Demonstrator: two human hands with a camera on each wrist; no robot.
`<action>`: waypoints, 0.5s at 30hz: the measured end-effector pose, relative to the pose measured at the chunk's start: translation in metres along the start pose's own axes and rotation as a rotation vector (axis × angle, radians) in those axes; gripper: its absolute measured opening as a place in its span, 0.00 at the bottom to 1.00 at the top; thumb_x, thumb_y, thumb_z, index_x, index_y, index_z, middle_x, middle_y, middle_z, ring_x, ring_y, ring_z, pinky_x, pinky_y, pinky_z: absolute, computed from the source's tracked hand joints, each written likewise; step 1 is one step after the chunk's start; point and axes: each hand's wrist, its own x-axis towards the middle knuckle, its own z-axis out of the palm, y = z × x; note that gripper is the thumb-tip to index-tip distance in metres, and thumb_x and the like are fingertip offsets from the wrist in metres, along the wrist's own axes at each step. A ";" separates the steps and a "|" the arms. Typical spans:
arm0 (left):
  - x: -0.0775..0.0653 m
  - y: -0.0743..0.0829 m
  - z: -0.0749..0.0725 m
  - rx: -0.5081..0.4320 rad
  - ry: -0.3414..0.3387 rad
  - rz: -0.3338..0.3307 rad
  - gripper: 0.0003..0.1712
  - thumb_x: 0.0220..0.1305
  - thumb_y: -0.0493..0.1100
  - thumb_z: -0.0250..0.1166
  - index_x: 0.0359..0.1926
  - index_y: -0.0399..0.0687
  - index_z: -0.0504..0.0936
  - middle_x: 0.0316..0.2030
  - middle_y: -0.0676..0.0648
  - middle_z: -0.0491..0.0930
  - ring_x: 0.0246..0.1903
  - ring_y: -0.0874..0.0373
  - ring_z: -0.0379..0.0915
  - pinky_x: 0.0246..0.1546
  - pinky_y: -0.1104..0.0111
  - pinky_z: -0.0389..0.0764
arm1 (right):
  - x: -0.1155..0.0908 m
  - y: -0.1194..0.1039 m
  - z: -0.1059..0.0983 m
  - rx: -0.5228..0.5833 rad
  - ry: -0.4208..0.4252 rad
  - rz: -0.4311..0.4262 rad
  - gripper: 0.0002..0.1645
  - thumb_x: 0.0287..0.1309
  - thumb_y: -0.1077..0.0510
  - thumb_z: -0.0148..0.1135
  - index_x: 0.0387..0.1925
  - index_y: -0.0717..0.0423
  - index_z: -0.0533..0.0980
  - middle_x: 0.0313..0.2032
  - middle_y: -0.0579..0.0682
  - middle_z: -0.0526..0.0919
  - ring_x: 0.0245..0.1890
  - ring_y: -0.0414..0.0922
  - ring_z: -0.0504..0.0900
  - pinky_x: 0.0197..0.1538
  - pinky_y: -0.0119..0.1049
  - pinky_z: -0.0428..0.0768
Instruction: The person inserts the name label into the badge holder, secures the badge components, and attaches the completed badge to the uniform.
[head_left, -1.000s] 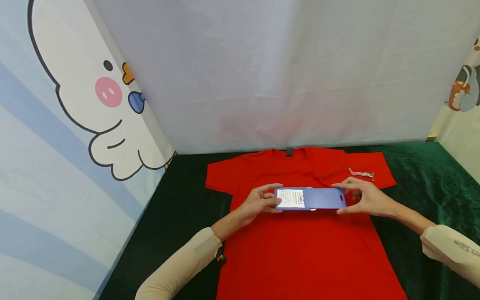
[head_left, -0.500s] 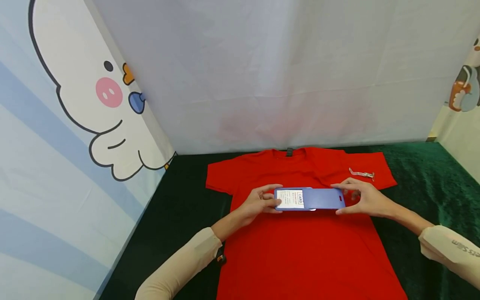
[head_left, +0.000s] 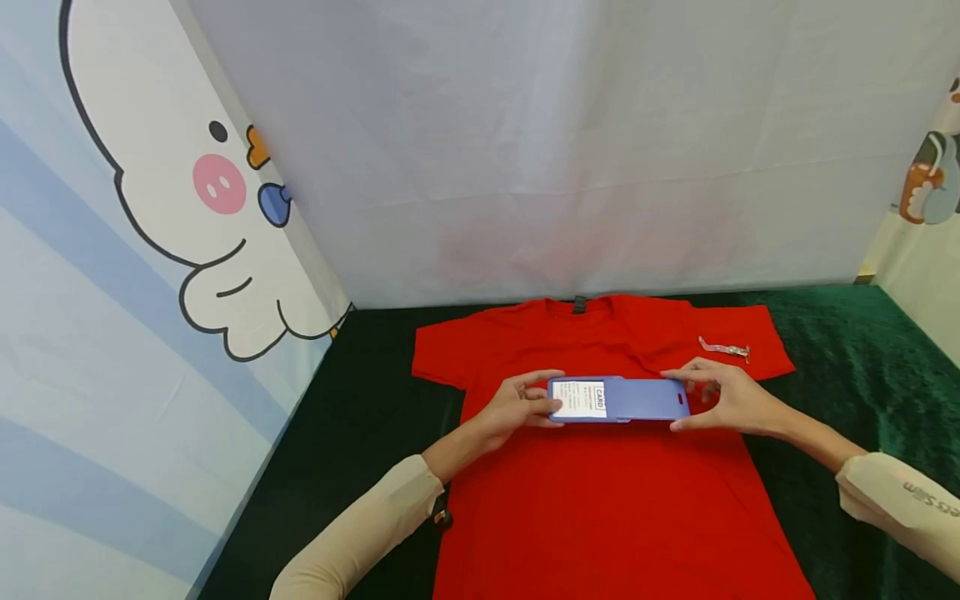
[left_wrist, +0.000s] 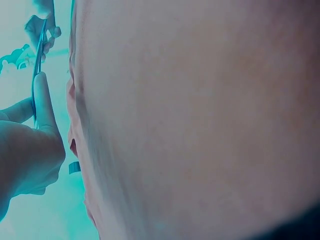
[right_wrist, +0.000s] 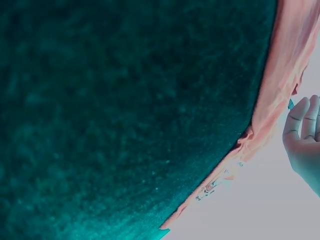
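A flat blue card holder (head_left: 647, 399) lies level between both hands over a red T-shirt (head_left: 607, 492). Its left half frames a white card (head_left: 579, 400) printed with the word CARD; the right half is plain blue with a small slot near the end. My left hand (head_left: 519, 405) pinches the left end between thumb and fingers. At the opposite end, my right hand (head_left: 729, 398) pinches the slotted edge the same way. The left wrist view catches the holder (left_wrist: 36, 82) edge-on. In the right wrist view only the right hand's curled fingers (right_wrist: 304, 135) show.
A small silvery clip strap (head_left: 723, 347) lies on the shirt's right sleeve. Beneath the shirt spreads a dark green cloth (head_left: 832, 350). A pale curtain (head_left: 570, 150) closes off the back, and a cartoon-printed panel (head_left: 150, 350) stands on the left.
Both hands and the card holder have shifted very slightly left and down. The white sliver at the holder's lower edge no longer shows. Grips look the same.
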 end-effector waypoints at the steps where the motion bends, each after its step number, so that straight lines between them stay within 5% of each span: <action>1: 0.000 0.000 0.000 0.000 0.001 -0.001 0.31 0.71 0.30 0.61 0.73 0.40 0.68 0.34 0.51 0.85 0.40 0.56 0.82 0.49 0.56 0.87 | 0.000 0.000 0.000 -0.004 0.002 0.002 0.39 0.43 0.59 0.83 0.59 0.63 0.80 0.43 0.44 0.78 0.37 0.37 0.72 0.34 0.30 0.76; 15: 0.002 0.002 0.006 -0.010 -0.036 -0.001 0.32 0.71 0.29 0.61 0.74 0.42 0.68 0.33 0.51 0.85 0.42 0.56 0.81 0.50 0.54 0.86 | 0.009 -0.014 0.009 -0.004 0.003 -0.009 0.38 0.44 0.57 0.83 0.59 0.61 0.80 0.43 0.45 0.78 0.38 0.37 0.72 0.34 0.30 0.75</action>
